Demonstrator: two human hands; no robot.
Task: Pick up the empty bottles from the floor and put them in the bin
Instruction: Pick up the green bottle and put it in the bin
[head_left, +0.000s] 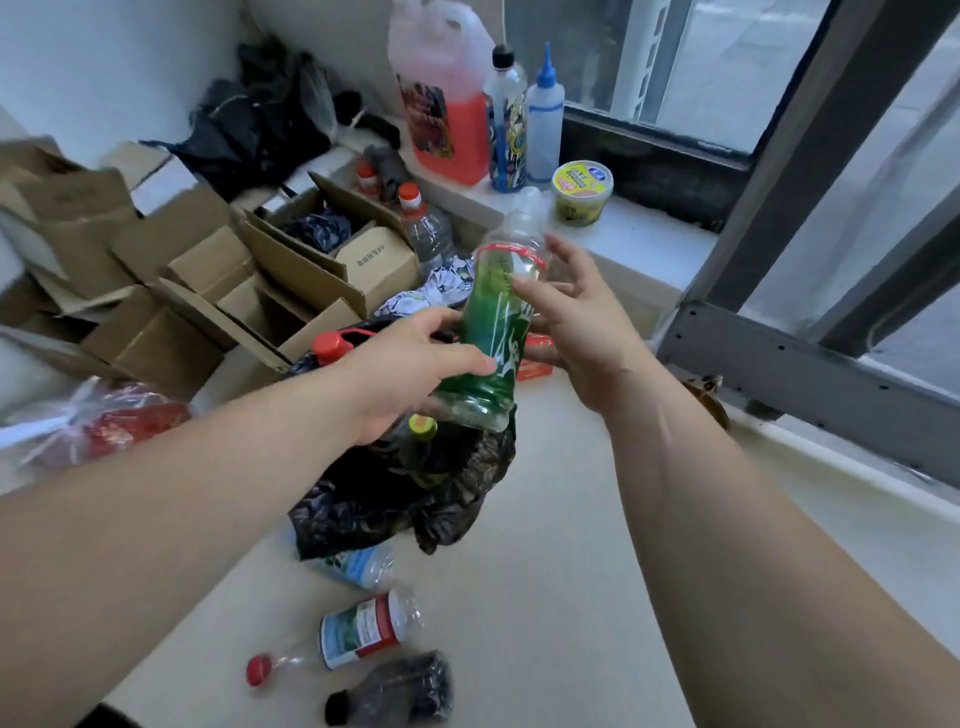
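My left hand (415, 364) grips the lower part of a clear bottle with a green label (493, 322), held upright over the black bin bag (395, 499). My right hand (576, 322) is beside its upper part, fingers spread and touching the label. A bottle with a yellow-green cap (422, 441) and a red-capped bottle (332, 347) sit in the bag. On the floor lie a clear bottle with a pale blue label (358, 566), a red-capped bottle with a red and white label (353, 634) and a dark bottle with a black cap (400, 691).
Cardboard boxes (291, 270) crowd the left, with red-capped bottles (426, 228) behind them. A pink jug (441, 98), two bottles and a yellow tub (582, 189) stand on the window sill. A red-filled plastic bag (104, 421) lies at left. The window frame (810, 358) runs along the right.
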